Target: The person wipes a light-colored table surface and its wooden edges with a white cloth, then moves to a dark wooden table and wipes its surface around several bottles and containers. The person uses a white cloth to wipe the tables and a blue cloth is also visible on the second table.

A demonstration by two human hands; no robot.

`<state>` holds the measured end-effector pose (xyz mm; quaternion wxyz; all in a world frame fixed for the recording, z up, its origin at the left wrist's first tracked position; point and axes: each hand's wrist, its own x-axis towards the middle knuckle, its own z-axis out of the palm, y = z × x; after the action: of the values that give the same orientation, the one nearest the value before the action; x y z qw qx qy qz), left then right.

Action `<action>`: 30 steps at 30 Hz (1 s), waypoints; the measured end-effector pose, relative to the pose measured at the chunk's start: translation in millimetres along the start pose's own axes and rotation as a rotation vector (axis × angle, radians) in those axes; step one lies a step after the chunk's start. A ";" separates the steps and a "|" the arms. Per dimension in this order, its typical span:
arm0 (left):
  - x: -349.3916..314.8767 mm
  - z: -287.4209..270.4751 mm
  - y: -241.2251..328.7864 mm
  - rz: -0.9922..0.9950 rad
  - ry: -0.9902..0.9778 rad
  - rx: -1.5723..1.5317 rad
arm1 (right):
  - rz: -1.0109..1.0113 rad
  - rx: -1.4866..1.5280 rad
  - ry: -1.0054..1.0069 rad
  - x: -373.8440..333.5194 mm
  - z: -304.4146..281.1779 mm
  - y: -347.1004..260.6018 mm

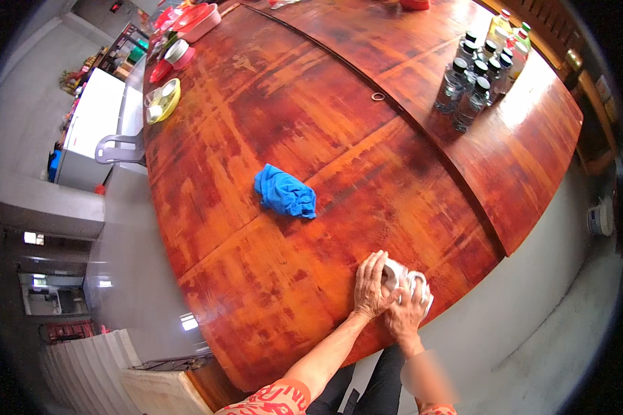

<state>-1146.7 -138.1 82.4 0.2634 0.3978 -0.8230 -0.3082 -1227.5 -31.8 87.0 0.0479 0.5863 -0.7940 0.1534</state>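
Note:
A white, bunched-up cloth (393, 271) is at the table's near edge, partly covered by my hands. My left hand (371, 289) is closed against its left side, fingers together and pointing away from me. Over its right part, my right hand (406, 309) is closed with bent fingers, and white material shows between and beside them. The thumbs come close together in the middle. Farther off to the left, a crumpled blue cloth (285, 191) lies on the reddish-brown wooden table (339, 149), apart from both hands.
Several clear bottles with black caps (472, 104) stand at the far right, beside bottles with coloured caps (521, 36). A small ring (378, 97) lies near a long raised seam. A yellow bowl (165, 102) and a pink basin (199, 26) sit along the far left edge, near a grey chair (120, 149).

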 end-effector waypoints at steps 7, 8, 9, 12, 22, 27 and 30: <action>1.4 0.2 -3.1 0.022 -0.016 0.031 | -0.034 0.090 -0.063 7.7 -10.0 14.8; 3.4 1.8 2.6 0.010 -0.032 0.033 | 0.025 0.059 -0.075 15.6 -5.7 23.6; 3.5 1.0 5.5 -0.004 -0.044 0.050 | 0.043 0.035 -0.060 28.4 -5.1 29.8; 3.0 6.9 6.4 0.010 -0.030 0.118 | 0.054 0.002 0.022 60.2 6.8 52.0; 4.1 10.1 12.7 -0.003 -0.115 0.305 | 0.058 0.027 0.068 166.4 27.5 106.4; 5.8 16.8 14.8 0.003 -0.114 0.382 | 0.161 -0.034 0.148 197.6 39.8 122.4; 2.9 14.1 11.9 -0.003 -0.122 0.431 | 0.093 0.034 0.131 161.5 27.1 110.1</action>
<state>-1163.7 -130.4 82.0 0.1213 0.4267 -0.8837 -0.1493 -1378.5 -158.7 82.0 0.0829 0.5382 -0.8128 0.2068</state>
